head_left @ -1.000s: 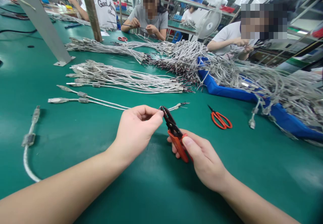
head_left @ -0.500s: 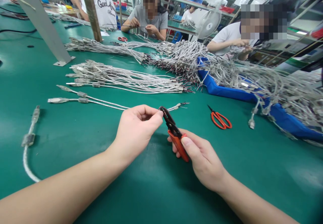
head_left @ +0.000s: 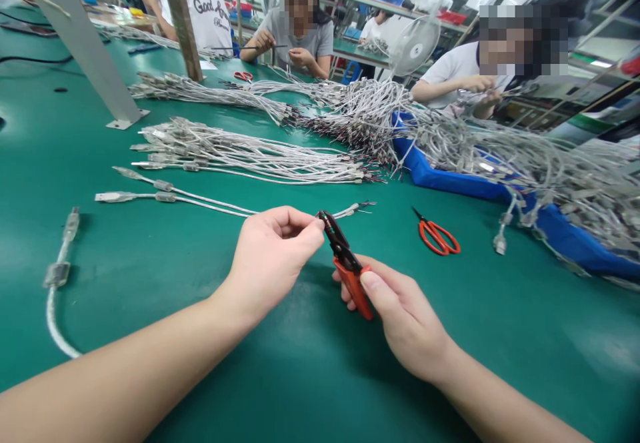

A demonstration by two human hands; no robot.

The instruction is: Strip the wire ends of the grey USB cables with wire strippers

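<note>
In the head view, my left hand (head_left: 280, 246) is closed in a pinch, with a thin cable wire, mostly hidden, between thumb and forefinger. Its fingertips meet the jaws of wire strippers (head_left: 341, 246) with black jaws and orange-red handles. My right hand (head_left: 400, 310) is wrapped around those handles, and the tool tilts up to the left. A grey-white USB cable (head_left: 59, 274) curves along the table at the left and passes out of sight under my left forearm. Two USB cables (head_left: 200, 202) lie behind my left hand, their stripped ends near the strippers' tip.
Orange-handled scissors (head_left: 437, 236) lie right of my hands on the green table (head_left: 200, 390). Beyond are a bundle of cables (head_left: 240, 153) and blue trays (head_left: 450, 183) heaped with more. A metal post (head_left: 85, 50) stands at the left. Several people work across the table.
My hands and the wire strippers stay almost still. Across the table, the person in grey has shifted a hand and the dark tool in it slightly.
</note>
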